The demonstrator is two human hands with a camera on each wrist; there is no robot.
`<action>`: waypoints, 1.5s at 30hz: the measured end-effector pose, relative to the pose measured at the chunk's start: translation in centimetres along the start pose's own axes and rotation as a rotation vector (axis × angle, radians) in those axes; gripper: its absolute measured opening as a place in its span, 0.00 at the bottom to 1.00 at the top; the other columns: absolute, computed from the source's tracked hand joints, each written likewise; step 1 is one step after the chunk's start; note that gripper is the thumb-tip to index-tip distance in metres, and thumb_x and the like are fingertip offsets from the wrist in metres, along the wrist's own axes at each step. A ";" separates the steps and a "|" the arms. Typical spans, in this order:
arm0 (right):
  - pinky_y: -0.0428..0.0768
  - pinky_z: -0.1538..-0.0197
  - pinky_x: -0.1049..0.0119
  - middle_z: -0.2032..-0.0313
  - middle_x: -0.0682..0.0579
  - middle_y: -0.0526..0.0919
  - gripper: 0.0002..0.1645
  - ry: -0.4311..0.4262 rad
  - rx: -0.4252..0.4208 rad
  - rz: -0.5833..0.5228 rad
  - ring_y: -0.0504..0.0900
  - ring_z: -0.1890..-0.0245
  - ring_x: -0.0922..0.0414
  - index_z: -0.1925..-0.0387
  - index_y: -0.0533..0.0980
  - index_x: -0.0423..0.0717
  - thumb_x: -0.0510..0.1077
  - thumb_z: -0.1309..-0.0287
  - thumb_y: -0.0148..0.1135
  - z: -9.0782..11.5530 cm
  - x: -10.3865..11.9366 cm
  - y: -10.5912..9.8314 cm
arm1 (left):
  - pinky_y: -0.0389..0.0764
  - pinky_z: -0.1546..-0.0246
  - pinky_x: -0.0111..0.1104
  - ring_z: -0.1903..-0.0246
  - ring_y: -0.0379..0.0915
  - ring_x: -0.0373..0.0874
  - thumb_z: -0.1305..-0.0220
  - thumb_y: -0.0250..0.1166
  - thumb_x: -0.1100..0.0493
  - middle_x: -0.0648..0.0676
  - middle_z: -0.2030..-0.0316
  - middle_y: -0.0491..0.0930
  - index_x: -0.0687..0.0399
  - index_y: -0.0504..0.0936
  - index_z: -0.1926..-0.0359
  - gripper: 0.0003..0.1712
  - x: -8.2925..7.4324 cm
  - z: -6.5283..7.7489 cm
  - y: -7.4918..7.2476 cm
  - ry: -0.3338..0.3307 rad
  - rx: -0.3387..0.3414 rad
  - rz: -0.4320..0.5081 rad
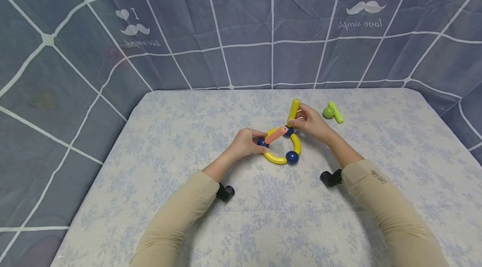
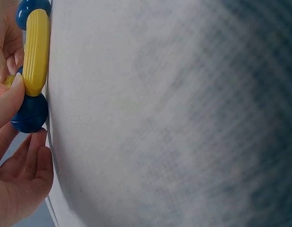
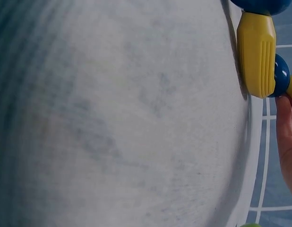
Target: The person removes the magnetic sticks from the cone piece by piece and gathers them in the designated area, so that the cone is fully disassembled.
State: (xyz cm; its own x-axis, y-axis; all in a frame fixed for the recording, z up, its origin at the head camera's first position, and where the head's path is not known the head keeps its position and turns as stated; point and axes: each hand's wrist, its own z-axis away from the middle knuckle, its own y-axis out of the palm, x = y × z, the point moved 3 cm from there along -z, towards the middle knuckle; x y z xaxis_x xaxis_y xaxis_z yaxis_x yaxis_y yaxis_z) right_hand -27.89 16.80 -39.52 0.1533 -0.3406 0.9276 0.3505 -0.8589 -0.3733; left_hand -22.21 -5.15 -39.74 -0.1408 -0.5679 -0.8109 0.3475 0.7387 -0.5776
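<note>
A ring of curved yellow rods joined by blue balls lies on the table, with one blue ball at its near right. My left hand pinches the ring's left blue ball between thumb and fingers. From that ball an orange rod slants up to the right. At the far side of the ring, my right hand grips a straight yellow rod, which stands up, slightly tilted, over another blue ball. In the right wrist view, the fingers reach right up to that ball.
Beyond my right hand, a green ball lies against a light green rod. A pale floral cloth covers the table. Behind it hangs a blue-grey curtain with white lines. Black wrist devices hang under both forearms.
</note>
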 end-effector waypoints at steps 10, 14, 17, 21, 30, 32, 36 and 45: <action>0.80 0.57 0.60 0.59 0.36 0.75 0.26 0.021 -0.008 0.004 0.80 0.63 0.53 0.42 0.62 0.32 0.34 0.39 0.57 -0.1 0.1 0.0 | 0.78 0.63 0.29 0.56 0.77 0.48 0.51 0.73 0.61 0.58 0.49 0.78 0.59 0.79 0.46 0.28 0.1 -0.1 0.1 -0.007 -0.004 -0.010; 0.81 0.58 0.60 0.60 0.37 0.75 0.26 0.017 -0.010 0.009 0.80 0.63 0.54 0.42 0.62 0.31 0.34 0.40 0.58 -0.1 0.1 0.1 | 0.79 0.62 0.29 0.56 0.77 0.48 0.51 0.74 0.61 0.58 0.49 0.78 0.59 0.79 0.46 0.28 0.1 -0.1 0.1 -0.006 -0.003 -0.010; 0.81 0.58 0.60 0.60 0.37 0.75 0.26 0.011 -0.009 0.016 0.80 0.63 0.53 0.43 0.62 0.30 0.34 0.39 0.58 -0.1 0.2 0.1 | 0.78 0.63 0.29 0.57 0.77 0.47 0.52 0.74 0.61 0.58 0.49 0.78 0.59 0.79 0.46 0.28 0.0 -0.1 0.1 -0.012 -0.003 -0.009; 0.81 0.59 0.60 0.59 0.36 0.73 0.25 0.009 -0.026 0.032 0.80 0.62 0.48 0.43 0.61 0.32 0.35 0.39 0.57 -0.1 0.2 0.0 | 0.78 0.64 0.29 0.57 0.77 0.47 0.52 0.74 0.61 0.57 0.49 0.78 0.58 0.79 0.47 0.28 0.0 -0.1 0.1 -0.022 0.004 -0.006; 0.81 0.58 0.58 0.55 0.35 0.71 0.29 0.029 -0.048 -0.027 0.80 0.59 0.44 0.38 0.58 0.33 0.35 0.37 0.55 0.1 0.1 -0.1 | 0.78 0.61 0.29 0.55 0.77 0.47 0.51 0.74 0.61 0.56 0.49 0.78 0.57 0.80 0.46 0.28 -0.2 -0.1 0.2 -0.041 0.012 -0.021; 0.81 0.57 0.58 0.56 0.35 0.71 0.29 0.028 -0.046 -0.034 0.80 0.58 0.45 0.38 0.58 0.33 0.36 0.37 0.55 0.1 0.1 -0.2 | 0.78 0.60 0.29 0.55 0.77 0.46 0.51 0.74 0.61 0.56 0.49 0.78 0.57 0.80 0.46 0.28 -0.2 -0.1 0.1 -0.043 0.009 -0.025; 0.81 0.57 0.58 0.56 0.35 0.71 0.27 0.035 -0.053 -0.046 0.81 0.60 0.49 0.40 0.59 0.32 0.36 0.37 0.56 0.0 0.2 -0.2 | 0.78 0.60 0.30 0.54 0.76 0.47 0.51 0.74 0.61 0.56 0.49 0.78 0.58 0.79 0.46 0.28 -0.2 0.0 0.1 -0.043 0.012 -0.020; 0.80 0.55 0.57 0.59 0.39 0.75 0.25 0.064 -0.101 -0.036 0.80 0.67 0.63 0.46 0.64 0.33 0.39 0.40 0.61 0.2 0.6 -0.8 | 0.78 0.61 0.29 0.55 0.76 0.46 0.51 0.74 0.61 0.56 0.49 0.78 0.57 0.79 0.46 0.28 -0.2 0.0 0.1 -0.041 0.010 -0.019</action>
State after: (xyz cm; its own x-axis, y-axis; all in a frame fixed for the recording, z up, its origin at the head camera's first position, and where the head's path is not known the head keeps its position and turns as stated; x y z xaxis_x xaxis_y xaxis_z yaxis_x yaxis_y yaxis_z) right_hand -27.89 17.35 -38.71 0.0816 -0.3299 0.9405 0.2590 -0.9042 -0.3397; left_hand -22.18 -4.97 -39.64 -0.1096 -0.5966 -0.7950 0.3542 0.7239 -0.5921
